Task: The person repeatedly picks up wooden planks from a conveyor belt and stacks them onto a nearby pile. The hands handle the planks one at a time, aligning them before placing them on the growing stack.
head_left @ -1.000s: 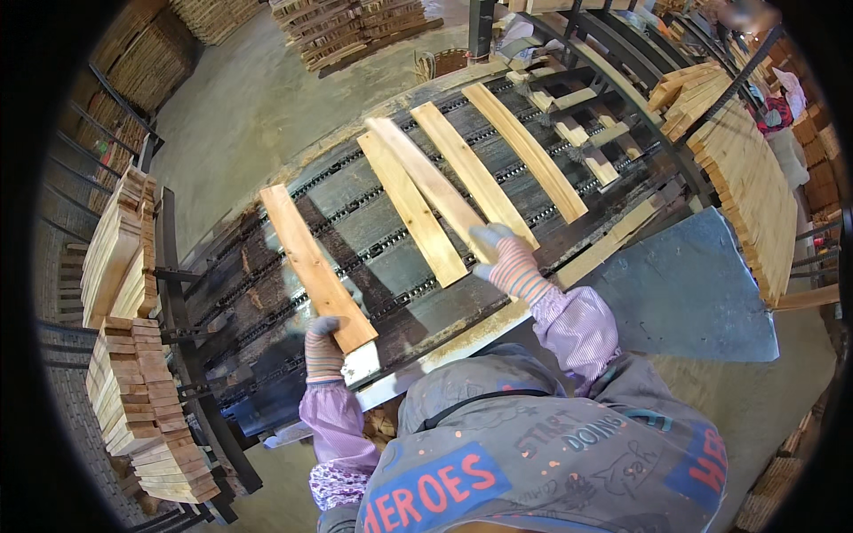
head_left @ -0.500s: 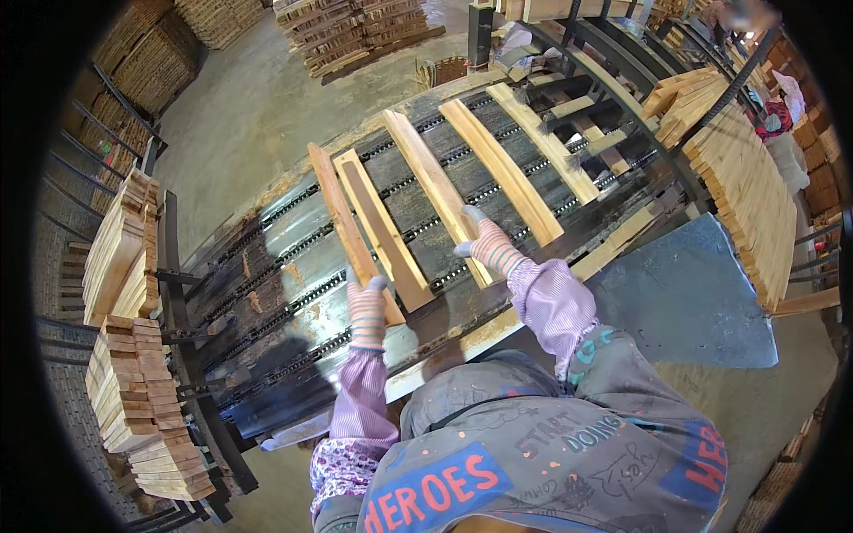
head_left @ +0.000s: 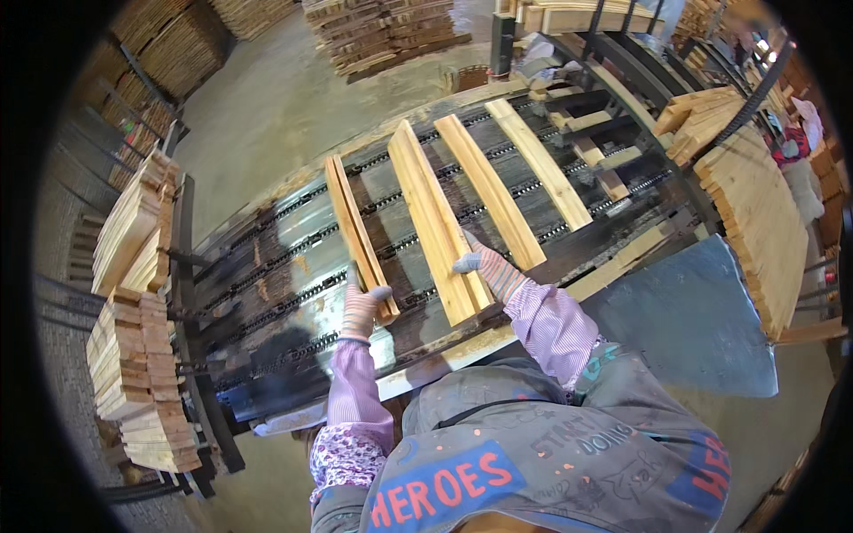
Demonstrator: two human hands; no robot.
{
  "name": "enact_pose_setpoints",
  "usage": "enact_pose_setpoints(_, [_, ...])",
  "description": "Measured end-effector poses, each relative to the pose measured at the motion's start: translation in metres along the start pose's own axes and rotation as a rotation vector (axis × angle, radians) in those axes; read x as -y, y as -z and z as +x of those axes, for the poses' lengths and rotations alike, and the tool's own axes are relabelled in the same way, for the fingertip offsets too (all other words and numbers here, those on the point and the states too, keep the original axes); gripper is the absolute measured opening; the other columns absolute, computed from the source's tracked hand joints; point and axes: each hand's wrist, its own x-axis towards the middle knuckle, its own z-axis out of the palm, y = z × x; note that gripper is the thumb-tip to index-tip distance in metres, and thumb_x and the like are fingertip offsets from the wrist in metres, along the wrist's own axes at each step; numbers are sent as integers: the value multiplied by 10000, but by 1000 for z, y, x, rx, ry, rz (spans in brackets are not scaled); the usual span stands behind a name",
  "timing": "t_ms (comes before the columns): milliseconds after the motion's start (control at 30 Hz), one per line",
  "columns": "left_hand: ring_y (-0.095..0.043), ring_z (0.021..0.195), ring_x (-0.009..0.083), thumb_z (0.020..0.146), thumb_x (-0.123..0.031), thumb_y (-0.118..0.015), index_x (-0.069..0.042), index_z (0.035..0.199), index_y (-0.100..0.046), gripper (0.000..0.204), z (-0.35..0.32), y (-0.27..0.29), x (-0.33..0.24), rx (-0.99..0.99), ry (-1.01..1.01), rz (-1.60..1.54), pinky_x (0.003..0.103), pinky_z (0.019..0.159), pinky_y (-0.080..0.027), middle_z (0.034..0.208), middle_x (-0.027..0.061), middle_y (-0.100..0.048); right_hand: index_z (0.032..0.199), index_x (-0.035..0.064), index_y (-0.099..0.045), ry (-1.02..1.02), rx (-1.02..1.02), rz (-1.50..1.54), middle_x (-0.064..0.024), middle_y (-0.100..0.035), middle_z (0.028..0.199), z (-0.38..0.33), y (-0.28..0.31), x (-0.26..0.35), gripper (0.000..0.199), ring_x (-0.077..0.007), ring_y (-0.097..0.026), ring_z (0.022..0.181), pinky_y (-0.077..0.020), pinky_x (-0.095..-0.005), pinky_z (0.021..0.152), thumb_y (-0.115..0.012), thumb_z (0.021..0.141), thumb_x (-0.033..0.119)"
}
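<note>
Both my hands wear striped gloves with grey fingertips. My left hand (head_left: 362, 306) is closed around the near end of a narrow pair of wooden strips (head_left: 357, 235), which stand close together on the dark chain conveyor (head_left: 293, 333). Farther right, my right hand (head_left: 487, 266) grips the near end of a pale wooden board (head_left: 431, 226), and a second narrow length lies against its right side. The fingers partly hide where these two meet. Beyond my right hand lie another wooden board (head_left: 493, 191) and a paler board (head_left: 542, 164), both untouched.
Stacked boards (head_left: 133, 355) stand in a black rack at the left. A tall board stack (head_left: 755, 222) rises at the right, beside a grey metal sheet (head_left: 684, 311). Short offcuts (head_left: 604, 160) lie at the conveyor's far right. A timber pile (head_left: 386, 35) stands on the floor behind.
The strips at my left hand have come close together and look narrower from above. At my right hand, a wide board now shows beside the other length. My right hand has moved slightly nearer.
</note>
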Motion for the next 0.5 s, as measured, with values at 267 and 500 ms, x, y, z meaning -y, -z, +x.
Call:
enact_pose_setpoints(267, [-718,1087,275,825,-125,-747,-55,1520,-463,755,-86,-46,-53,155,62,-606,446,965,-617,1261,131,-681,1643,97,-297,-42,109,81,-124,-615,1356,0,-13,12,977,-217,-607,1204,-511,-362,1044,-790,799,95])
enact_pose_setpoints(500, [-523,1358,266,931,-317,-773,-167,1689,-189,968,-115,-123,-53,152,149,-399,420,1072,-497,1555,114,-480,1626,141,-289,-137,111,-89,-131,-643,1354,-13,-18,5,1026,-255,-625,1231,-510,-420,1065,-859,779,42])
